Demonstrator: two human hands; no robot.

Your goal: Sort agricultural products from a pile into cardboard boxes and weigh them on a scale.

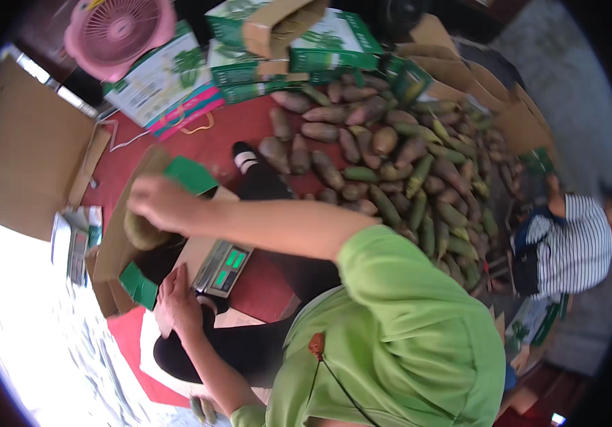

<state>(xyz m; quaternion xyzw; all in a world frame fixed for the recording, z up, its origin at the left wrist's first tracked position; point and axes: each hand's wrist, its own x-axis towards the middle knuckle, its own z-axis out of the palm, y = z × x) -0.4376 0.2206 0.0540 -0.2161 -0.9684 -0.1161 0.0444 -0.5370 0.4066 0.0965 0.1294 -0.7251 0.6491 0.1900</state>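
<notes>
Blurred by motion, my right hand (160,205) is over an open cardboard box (117,245) with green inner flaps. Its fingers are closed at the top of a long brownish-green vegetable (144,233), whose exact kind I cannot make out. My left hand (178,302) lies with fingers stretched out against the near side of the box, next to a cardboard flap. Right beside it is a digital scale (222,269) with a lit green display, partly covered by the box flap.
A large pile of purple-brown and green vegetables (405,164) covers the red floor mat (203,135). Green and white cartons (334,43) and a pink fan (121,32) are behind. Another scale (71,245) stands at the left. A person in a striped shirt (576,245) is at the right.
</notes>
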